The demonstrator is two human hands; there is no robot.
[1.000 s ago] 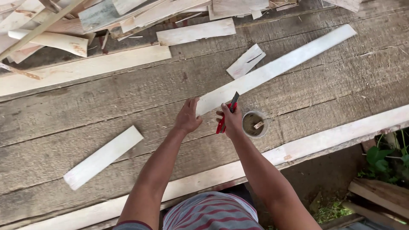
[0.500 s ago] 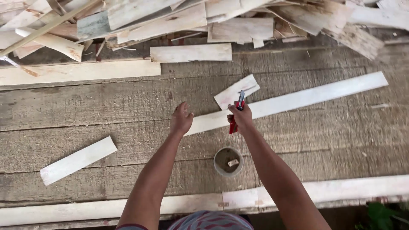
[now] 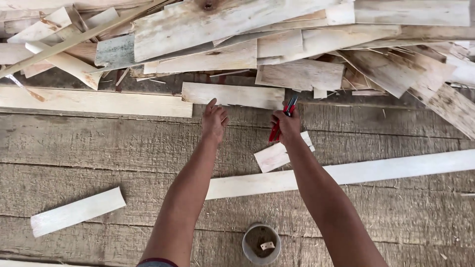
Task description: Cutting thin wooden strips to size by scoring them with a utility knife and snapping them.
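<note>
Head view: left hand (image 3: 214, 120) open, reaching for short plank (image 3: 232, 95) just ahead; right hand (image 3: 287, 124) grips red pliers (image 3: 280, 124); plank looks light, stiff; best taken at its near edge.

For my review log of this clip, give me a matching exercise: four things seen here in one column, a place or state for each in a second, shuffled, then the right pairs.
Things:
1. red-handled tool
2. small round container
3. short pale board
4. left hand

Places or states:
A. lying alone at the lower left of the plank floor
B. empty, fingers spread, reaching toward the wood pile
C. gripped in the right hand
D. standing on the floor between the two forearms, near the bottom edge

Pairs: 1-C, 2-D, 3-A, 4-B
</note>
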